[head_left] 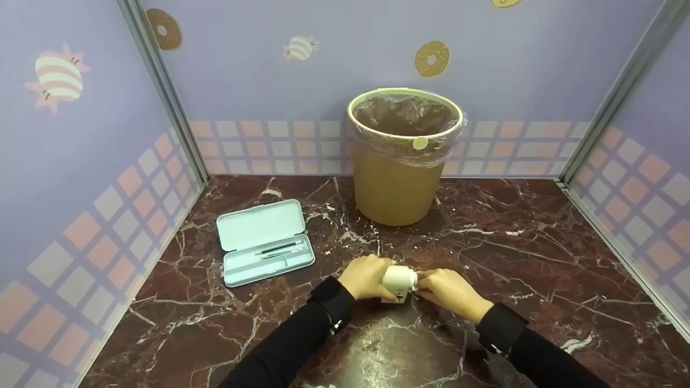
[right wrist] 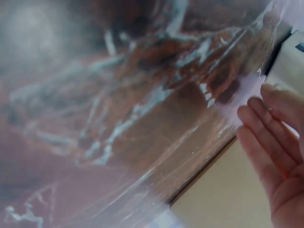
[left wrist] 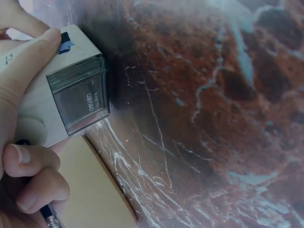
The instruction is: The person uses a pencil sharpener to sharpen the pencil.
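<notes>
A white pencil sharpener with a smoky clear shavings drawer is held low over the table. My left hand grips its body, thumb along one face in the left wrist view. Beneath the curled fingers there runs a slim dark pencil, one end by the sharpener's round front. At the sharpener's right end, my right hand pinches with thumb and fingers where the crank sits, the crank itself mostly hidden. The right wrist view shows these fingers close to the white body.
Left of the hands lies an open light-blue pencil case with several slim pencils. A tan waste bin with a clear liner stands behind the hands on the dark red marbled table. Patterned walls enclose the back and sides.
</notes>
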`<state>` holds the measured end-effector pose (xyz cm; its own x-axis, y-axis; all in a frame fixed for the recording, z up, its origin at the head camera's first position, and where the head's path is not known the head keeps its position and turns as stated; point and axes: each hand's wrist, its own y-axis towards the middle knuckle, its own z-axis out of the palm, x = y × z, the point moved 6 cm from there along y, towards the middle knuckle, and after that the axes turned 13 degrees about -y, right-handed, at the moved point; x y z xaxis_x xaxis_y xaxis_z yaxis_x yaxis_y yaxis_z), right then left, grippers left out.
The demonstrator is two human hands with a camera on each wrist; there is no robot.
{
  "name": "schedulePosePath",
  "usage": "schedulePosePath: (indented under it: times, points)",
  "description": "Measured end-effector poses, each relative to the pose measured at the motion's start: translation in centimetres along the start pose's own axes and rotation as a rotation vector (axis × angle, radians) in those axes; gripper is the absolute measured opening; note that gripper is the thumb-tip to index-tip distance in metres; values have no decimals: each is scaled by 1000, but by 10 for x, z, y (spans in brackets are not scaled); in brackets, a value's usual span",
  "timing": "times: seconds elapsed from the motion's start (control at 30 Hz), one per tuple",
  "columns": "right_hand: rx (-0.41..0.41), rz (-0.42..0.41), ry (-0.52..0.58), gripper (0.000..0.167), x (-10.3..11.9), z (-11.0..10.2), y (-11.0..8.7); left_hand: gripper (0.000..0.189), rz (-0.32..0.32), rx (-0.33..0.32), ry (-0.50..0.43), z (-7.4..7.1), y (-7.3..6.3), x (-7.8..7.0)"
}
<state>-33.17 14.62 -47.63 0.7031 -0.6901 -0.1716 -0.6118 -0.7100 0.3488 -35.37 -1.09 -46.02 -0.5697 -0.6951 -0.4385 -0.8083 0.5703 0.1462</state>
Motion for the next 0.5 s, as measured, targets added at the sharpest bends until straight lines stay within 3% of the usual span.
schedulePosePath:
  times: [0.5]
  points:
    - [-45,-65,46,5,12,-10,-14,52,-25,8,-3,1,0,1]
